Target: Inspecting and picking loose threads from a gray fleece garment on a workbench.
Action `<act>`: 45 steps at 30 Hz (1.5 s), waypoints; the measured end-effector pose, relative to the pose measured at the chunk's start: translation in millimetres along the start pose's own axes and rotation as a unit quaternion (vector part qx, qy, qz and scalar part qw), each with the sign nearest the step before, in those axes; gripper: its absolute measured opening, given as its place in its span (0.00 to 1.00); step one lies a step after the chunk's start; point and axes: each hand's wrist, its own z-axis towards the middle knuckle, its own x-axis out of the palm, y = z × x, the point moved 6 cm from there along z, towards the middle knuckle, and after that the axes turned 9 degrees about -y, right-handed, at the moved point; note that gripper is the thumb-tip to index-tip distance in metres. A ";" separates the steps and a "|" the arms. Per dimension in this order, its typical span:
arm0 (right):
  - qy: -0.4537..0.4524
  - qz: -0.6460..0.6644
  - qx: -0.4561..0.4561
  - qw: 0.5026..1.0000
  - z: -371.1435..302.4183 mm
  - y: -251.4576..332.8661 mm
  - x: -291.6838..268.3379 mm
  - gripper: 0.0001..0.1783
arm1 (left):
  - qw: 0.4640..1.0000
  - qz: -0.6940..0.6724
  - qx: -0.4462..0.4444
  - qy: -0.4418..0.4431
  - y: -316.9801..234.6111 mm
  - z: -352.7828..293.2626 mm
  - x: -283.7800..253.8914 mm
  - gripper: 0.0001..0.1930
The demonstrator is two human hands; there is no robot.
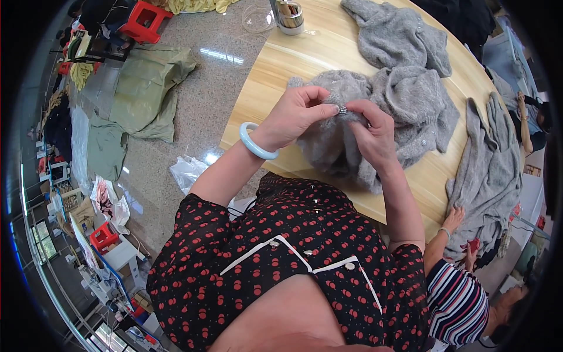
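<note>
A fuzzy grey knitted cardigan (331,149) lies bunched on the table in front of me, its edge lifted between my hands. My left hand (293,114), with a pale blue bangle on the wrist, pinches the knit between thumb and forefinger. Close beside it, my right hand (375,135) grips the same edge, thumb and fingers closed. A small shiny button (342,110) shows between the fingertips. More grey knit (407,97) is heaped to the right, touching the piece I hold; I cannot tell whether it is the same garment.
Another grey knit (399,35) lies at the far side of the wooden table (308,50), near a cup of tools (290,20). At right, a co-worker in a striped top (457,299) rests a hand on a grey garment (487,170). A plastic bag (187,171) lies on the floor.
</note>
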 end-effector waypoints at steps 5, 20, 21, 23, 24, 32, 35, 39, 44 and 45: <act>-0.017 -0.040 -0.041 0.998 0.7 -4.6 4.0 0.14 | 0.886 0.348 0.304 -0.025 -27.2 -8.3 4.6 0.06; 0.066 -0.070 -0.060 0.994 6.2 -16.4 32.4 0.23 | 0.729 0.502 0.466 -0.010 -10.5 -26.0 4.4 0.12; 0.064 -0.064 -0.073 0.993 7.4 -15.5 31.6 0.23 | 0.728 0.503 0.465 -0.014 -11.5 -25.3 1.7 0.12; 0.119 -0.082 -0.065 0.987 8.6 -18.7 36.4 0.20 | 0.724 0.510 0.464 0.018 -11.5 -23.9 -0.9 0.13; 0.115 -0.075 -0.074 0.988 10.3 -17.7 35.6 0.20 | 0.724 0.509 0.466 0.013 -13.4 -23.1 -4.3 0.13; 0.113 -0.116 -0.137 0.977 12.7 -11.9 36.0 0.14 | 0.700 0.497 0.512 0.026 -16.9 -23.0 -13.6 0.12; 0.122 -0.169 -0.166 0.964 9.4 -15.3 40.1 0.14 | 0.718 0.489 0.495 0.018 -13.8 -19.4 -14.4 0.10; 0.126 -0.198 -0.184 0.954 6.8 -22.2 43.0 0.14 | 0.780 0.445 0.440 0.001 -9.6 -13.5 -17.1 0.08; 0.140 -0.175 -0.197 0.954 1.9 -22.9 44.2 0.09 | 0.934 0.318 0.163 -0.012 13.0 3.7 -32.5 0.04; 0.139 -0.173 -0.200 0.954 1.2 -22.2 44.5 0.09 | 0.935 0.314 0.166 -0.013 12.6 2.6 -32.8 0.04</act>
